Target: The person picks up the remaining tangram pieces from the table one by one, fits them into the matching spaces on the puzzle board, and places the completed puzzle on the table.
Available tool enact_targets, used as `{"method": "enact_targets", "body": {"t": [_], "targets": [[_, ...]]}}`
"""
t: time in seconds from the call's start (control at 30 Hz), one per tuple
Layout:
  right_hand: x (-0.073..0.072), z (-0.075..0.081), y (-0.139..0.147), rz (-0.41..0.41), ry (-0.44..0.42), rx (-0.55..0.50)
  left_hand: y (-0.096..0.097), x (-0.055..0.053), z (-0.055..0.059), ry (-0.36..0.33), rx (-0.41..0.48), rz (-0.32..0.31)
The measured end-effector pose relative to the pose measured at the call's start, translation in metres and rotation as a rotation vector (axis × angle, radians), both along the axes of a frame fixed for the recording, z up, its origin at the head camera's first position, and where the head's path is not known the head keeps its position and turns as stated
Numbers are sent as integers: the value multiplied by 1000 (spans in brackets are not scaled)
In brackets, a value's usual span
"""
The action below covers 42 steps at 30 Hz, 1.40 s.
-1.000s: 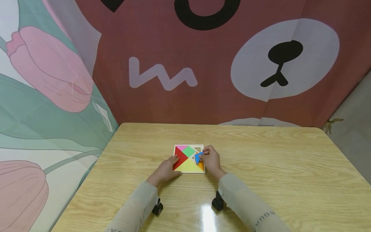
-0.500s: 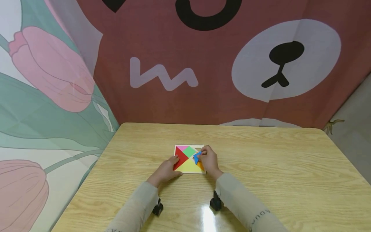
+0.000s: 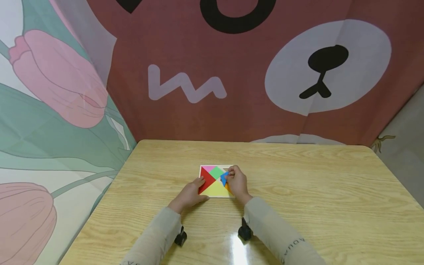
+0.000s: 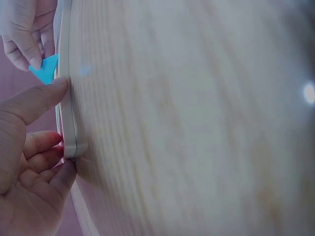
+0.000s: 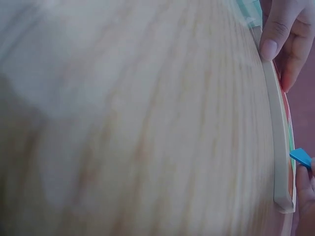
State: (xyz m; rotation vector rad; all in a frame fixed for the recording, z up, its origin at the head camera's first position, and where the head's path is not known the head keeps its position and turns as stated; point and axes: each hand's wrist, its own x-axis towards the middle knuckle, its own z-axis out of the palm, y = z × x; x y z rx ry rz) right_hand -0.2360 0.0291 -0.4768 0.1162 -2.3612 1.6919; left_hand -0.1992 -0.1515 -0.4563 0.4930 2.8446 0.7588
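A small tangram tray (image 3: 215,197) with a pale frame lies on the table, filled with coloured flat pieces. Red (image 3: 206,180), yellow (image 3: 215,189), green (image 3: 216,173) and pink pieces sit in it, with an orange piece (image 3: 228,188) partly under the right hand. My left hand (image 3: 188,195) grips the tray at its near left corner, thumb on the near side, fingers on the left edge. Between thumb and fingers my right hand (image 3: 238,183) pinches a blue tangram piece (image 4: 47,70), tilted over the tray's right part. Its fingers hide the tray's right edge.
The wood-grain table (image 3: 314,191) extends around the tray on all sides. Behind it hangs a cloth (image 3: 245,121) with a bear face, and a flowered cloth (image 3: 59,81) is at the left. Black wrist devices (image 3: 245,232) sit under both sleeves.
My right hand has shifted slightly left with the blue piece, which has turned a little and moved closer to the green piece. The left hand stays at the tray's corner.
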Motion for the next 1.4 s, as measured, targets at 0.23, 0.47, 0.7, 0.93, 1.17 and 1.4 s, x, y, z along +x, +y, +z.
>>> {"method": "enact_targets", "body": {"t": [0.23, 0.47, 0.7, 0.93, 1.17, 1.4], "targets": [[-1, 2, -1, 39, 3, 38, 0, 0, 2, -16, -6, 7], [-3, 5, -1, 95, -39, 96, 0, 0, 2, 1, -7, -7], [-35, -35, 2, 176, 5, 228, 0, 0, 2, 0, 8, -9], [-105, -147, 2, 204, 129, 410, 0, 0, 0, -8, 12, -7], [-81, -104, -3, 213, 102, 643, 0, 0, 0, -3, 7, -5], [0, 10, -10, 217, 30, 957, 0, 0, 1, -4, 8, -2]]}}
